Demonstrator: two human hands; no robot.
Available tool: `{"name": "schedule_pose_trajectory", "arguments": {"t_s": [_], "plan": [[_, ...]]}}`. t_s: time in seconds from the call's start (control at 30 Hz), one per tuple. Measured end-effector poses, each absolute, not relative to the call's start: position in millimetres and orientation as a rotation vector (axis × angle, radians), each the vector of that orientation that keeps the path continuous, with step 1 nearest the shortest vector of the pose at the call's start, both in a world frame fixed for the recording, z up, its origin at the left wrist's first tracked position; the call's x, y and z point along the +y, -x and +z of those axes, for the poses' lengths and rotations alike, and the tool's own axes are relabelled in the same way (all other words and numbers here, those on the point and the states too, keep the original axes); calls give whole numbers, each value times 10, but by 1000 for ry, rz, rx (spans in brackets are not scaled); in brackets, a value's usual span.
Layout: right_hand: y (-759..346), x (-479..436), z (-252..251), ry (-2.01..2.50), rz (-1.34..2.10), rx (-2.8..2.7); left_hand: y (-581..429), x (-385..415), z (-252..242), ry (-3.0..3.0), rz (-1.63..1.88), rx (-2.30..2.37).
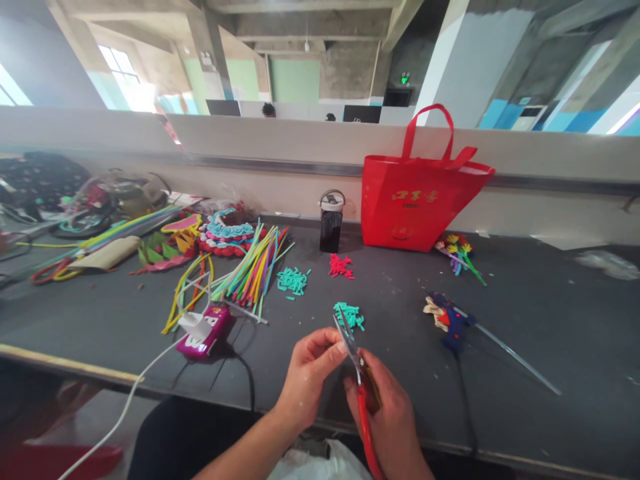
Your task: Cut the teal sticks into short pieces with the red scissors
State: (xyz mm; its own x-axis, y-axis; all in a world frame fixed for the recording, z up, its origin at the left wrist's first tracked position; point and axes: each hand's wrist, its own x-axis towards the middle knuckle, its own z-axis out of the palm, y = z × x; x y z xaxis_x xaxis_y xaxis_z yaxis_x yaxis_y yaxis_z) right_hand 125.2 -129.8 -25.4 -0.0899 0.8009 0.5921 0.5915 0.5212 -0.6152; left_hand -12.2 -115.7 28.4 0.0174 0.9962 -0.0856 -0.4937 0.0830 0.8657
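Over the dark surface, scissors are gripped by the right hand near teal pieces, and the left hand, pinched closed on nothing discernible, could be nicked by a slip, being placed just beside the blades.

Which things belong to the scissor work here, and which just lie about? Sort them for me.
Likely in the job:
scissors in the right hand
nearer teal pile
perhaps the farther teal pile, red pile, multicoloured bundle

Apparently lying about:
red bag
lidded bottle
coloured flowers
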Motion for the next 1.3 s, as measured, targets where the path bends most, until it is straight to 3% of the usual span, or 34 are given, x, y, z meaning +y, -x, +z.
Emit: {"name": "schedule_pose_trajectory", "arguments": {"t_s": [0.77,0.9,1.07,1.3], "plan": [[-1267,-1316,-322,1184,367,-1742,114,-1155,276,-789,1343,876],[-1265,-1290,-261,1236,526,-1601,115,-1167,300,-766,1322,852],[-1278,-1154,40,1168,1003,-1325,158,-1152,297,-703,1195,826],[-1295,-1029,177,947,1291,-1243,208,-1141,266,-690,1022,791]]}}
